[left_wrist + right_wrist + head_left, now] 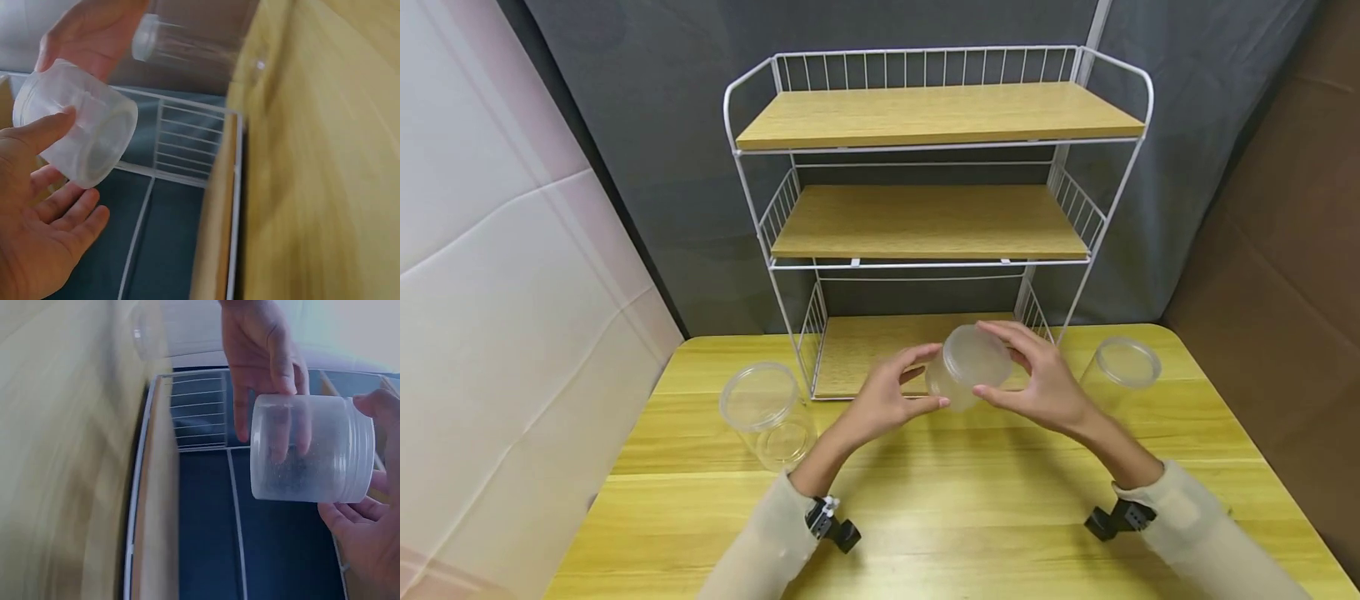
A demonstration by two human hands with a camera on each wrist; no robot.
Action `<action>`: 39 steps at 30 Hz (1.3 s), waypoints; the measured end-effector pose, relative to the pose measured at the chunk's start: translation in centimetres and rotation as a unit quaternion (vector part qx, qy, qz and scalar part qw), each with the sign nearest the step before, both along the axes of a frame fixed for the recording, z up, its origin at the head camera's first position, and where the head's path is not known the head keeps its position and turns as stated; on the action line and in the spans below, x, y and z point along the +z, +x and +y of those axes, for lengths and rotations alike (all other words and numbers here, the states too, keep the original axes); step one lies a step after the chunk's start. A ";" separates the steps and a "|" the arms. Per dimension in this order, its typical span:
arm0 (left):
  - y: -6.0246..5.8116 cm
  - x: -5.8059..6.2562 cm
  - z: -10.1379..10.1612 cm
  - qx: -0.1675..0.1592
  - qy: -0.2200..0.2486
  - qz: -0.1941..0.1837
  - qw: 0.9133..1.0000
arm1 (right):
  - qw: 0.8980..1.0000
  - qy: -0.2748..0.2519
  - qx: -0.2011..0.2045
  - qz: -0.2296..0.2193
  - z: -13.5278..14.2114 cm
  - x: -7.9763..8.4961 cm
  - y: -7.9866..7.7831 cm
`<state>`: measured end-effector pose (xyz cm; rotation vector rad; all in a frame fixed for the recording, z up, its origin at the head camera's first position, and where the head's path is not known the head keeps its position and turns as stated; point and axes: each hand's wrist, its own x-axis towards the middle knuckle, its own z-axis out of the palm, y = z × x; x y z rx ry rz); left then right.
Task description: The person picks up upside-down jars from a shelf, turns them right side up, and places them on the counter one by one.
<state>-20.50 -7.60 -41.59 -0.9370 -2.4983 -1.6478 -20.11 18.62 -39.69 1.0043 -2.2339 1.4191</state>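
Note:
Between my two hands, a frosted clear plastic jar [976, 360] is held up tilted in front of the shelf rack's lowest board. My right hand [1047, 385] grips the jar round its lidded end, thumb on one side and fingers on the other. At the base end my left hand [886, 398] holds the jar between thumb and fingers. In the left wrist view, the left thumb lies on the wall of the jar [87, 122] with the fingers spread beneath. The right wrist view shows the jar [306, 450] sideways, its ridged rim toward the right hand.
A wider clear jar [767, 417] stands on the wooden table [925, 533] at the left, and another clear jar [1123, 371] at the right. Behind rises a white wire rack with three wooden shelves [932, 221]. Fabric walls [512, 275] flank the table.

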 end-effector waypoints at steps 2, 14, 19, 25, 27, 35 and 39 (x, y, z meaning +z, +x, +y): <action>0.0 -0.6 -0.2 0.001 -0.031 0.010 0.999 | 1.000 0.022 0.002 0.013 -0.3 -0.5 -0.2; -0.2 -3.2 -1.2 0.001 -0.105 0.034 0.994 | 0.992 0.117 -0.021 0.042 -1.8 -4.0 -0.5; -0.2 -4.3 -1.5 0.000 -0.119 0.011 0.993 | 0.991 0.133 -0.025 0.021 -2.3 -5.5 -0.4; -0.2 -5.3 -1.8 -0.007 -0.128 -0.008 0.992 | 0.990 0.138 -0.020 0.010 -2.6 -6.8 -0.4; -0.2 -5.5 -1.9 -0.008 -0.128 -0.014 0.992 | 0.990 0.141 -0.021 0.005 -2.7 -7.1 -0.4; -0.1 -5.9 -2.1 -0.010 -0.132 -0.020 0.991 | 0.988 0.151 -0.021 -0.016 -3.0 -7.8 -0.4; -0.2 -6.2 -2.1 -0.011 -0.134 -0.018 0.991 | 0.988 0.153 -0.022 -0.020 -3.0 -8.1 -0.4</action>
